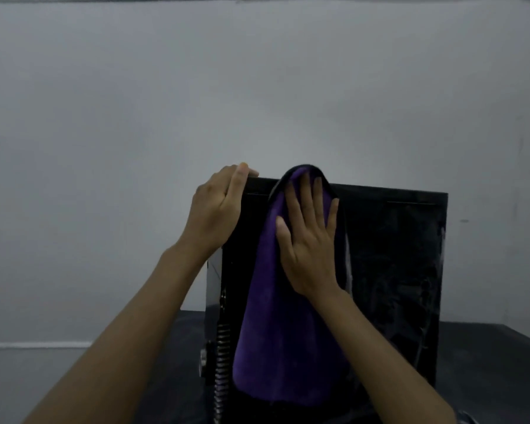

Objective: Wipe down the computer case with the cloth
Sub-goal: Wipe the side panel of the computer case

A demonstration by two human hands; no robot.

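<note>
A black computer case stands upright on a dark table, its glossy side panel facing me. My left hand grips the case's top left corner, fingers curled over the edge. A purple cloth hangs down the side panel from the top edge. My right hand lies flat on the cloth's upper part, fingers spread, pressing it against the panel. The cloth covers the left-middle of the panel.
The dark table extends right and in front of the case. A plain grey wall fills the background. The case's rear slots and metal brackets show along its left edge. A pale ledge runs at the lower left.
</note>
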